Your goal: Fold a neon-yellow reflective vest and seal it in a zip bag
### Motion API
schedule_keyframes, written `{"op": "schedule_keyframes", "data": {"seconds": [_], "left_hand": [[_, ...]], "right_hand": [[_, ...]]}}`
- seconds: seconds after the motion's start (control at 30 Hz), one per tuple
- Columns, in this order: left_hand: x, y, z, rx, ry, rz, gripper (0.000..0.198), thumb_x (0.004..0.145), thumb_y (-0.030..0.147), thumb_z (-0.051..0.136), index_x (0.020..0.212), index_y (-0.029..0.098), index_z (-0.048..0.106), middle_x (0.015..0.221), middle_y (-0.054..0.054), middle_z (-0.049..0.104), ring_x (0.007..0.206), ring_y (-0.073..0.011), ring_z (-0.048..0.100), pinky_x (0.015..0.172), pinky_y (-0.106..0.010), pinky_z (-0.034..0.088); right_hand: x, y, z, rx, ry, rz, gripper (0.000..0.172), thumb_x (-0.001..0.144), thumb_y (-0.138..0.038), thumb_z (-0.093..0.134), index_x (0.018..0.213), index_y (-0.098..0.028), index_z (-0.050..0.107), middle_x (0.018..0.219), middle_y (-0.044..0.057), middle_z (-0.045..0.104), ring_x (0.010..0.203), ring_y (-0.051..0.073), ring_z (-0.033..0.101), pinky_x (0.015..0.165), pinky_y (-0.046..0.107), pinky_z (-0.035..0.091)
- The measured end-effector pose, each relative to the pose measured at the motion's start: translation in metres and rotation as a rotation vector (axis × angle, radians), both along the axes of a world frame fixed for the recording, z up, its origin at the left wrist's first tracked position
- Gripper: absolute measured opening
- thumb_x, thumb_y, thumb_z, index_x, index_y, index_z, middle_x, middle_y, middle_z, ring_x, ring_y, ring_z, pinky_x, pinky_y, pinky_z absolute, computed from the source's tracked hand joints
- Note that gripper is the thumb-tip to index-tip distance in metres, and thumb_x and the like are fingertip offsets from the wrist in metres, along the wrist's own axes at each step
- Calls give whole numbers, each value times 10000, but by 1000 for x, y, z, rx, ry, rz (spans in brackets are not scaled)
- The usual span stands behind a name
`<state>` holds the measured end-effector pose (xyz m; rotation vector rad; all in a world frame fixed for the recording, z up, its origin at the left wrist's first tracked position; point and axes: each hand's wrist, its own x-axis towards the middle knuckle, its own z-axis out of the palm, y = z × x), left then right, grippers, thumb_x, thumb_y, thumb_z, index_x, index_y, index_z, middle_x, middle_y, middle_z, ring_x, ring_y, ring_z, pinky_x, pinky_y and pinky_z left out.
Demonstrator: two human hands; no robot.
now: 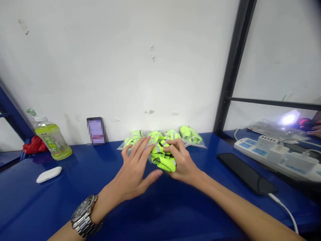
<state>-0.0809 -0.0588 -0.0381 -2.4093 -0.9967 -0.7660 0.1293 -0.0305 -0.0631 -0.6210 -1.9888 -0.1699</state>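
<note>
My right hand (184,164) grips a crumpled bundle of neon-yellow reflective straps (164,163) with grey stripes, thumb and fingers closed on its right side. Clear plastic shows at the bundle's left edge. Just left of it, my left hand (136,169) is open, fingers spread and thumb out; whether its fingertips touch the bundle or the bags behind I cannot tell. Along the wall lie several clear bags with the same yellow material, among them a right-hand bag (191,135) and a left-hand bag (132,138), partly hidden by my hands.
The blue table (100,187) meets a white wall. Left are a green drink bottle (54,139), a red bag (35,145), a white earbud case (49,174) and an upright phone (96,130). Right are a charging phone (247,172), a power strip (276,157) and another person's hand (316,131).
</note>
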Motion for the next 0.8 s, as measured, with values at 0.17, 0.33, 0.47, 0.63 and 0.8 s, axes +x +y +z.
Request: {"op": "schedule_keyframes", "data": {"seconds": [0.17, 0.33, 0.47, 0.63, 0.8], "left_hand": [[-3, 5, -5, -140, -262, 29, 159, 967, 281, 388, 955, 172, 504, 901, -72, 573, 835, -198, 559, 757, -343, 435], [-4, 5, -12, -423, -301, 96, 153, 965, 276, 355, 852, 202, 428, 751, -4, 525, 643, -160, 509, 597, -288, 374], [-6, 1, -18, -463, -262, 100, 164, 957, 250, 333, 811, 208, 396, 732, 0, 499, 616, -158, 468, 579, -289, 336], [-1, -5, -17, -547, -253, -71, 164, 960, 245, 322, 813, 209, 385, 744, 4, 490, 637, -145, 453, 591, -274, 337], [0, -6, -16, -563, -294, -45, 149, 949, 247, 320, 812, 212, 367, 713, 22, 450, 611, -138, 415, 585, -276, 321]], "right_hand": [[1, 2, -10, 77, -146, -50, 424, 725, -151, 655, 1131, -156, 531, 1109, 174, 434, 1142, 307, 493, 842, 400, 540], [-6, -1, -19, 174, -284, -40, 373, 753, -157, 612, 1117, -107, 551, 1128, 205, 450, 1101, 311, 499, 853, 424, 525], [-20, -7, -25, 218, -374, -115, 282, 749, -95, 547, 1028, -100, 591, 1091, 205, 489, 986, 286, 510, 800, 413, 524], [-31, -5, -32, 191, -413, -204, 255, 777, -50, 463, 975, -131, 601, 971, 156, 540, 875, 257, 512, 758, 407, 512], [-23, -4, -29, 109, -457, -101, 429, 745, -36, 508, 1168, -100, 542, 1270, 252, 445, 1121, 336, 480, 876, 462, 473]]}}
